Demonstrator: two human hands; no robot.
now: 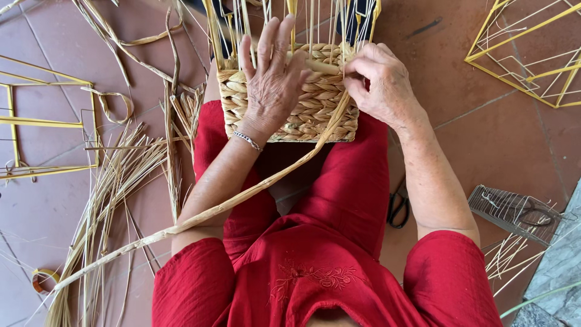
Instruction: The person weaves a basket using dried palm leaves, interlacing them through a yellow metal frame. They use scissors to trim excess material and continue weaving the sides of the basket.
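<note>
I see my left hand (272,85) lying flat with fingers spread against the woven basket (290,109), which rests on my lap between my knees. My right hand (378,82) pinches the long straw strand (242,197) at the basket's top edge; the strand trails across my lap toward the tiled floor's (478,145) lower left corner.

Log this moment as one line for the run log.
left hand: flat on woven basket | right hand: pinching fibre strand at basket rim | basket: on lap | scissors: floor, untouched

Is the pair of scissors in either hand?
No, the scissors lie on the floor beside the leg, while the left hand and right hand work on the basket.
</note>
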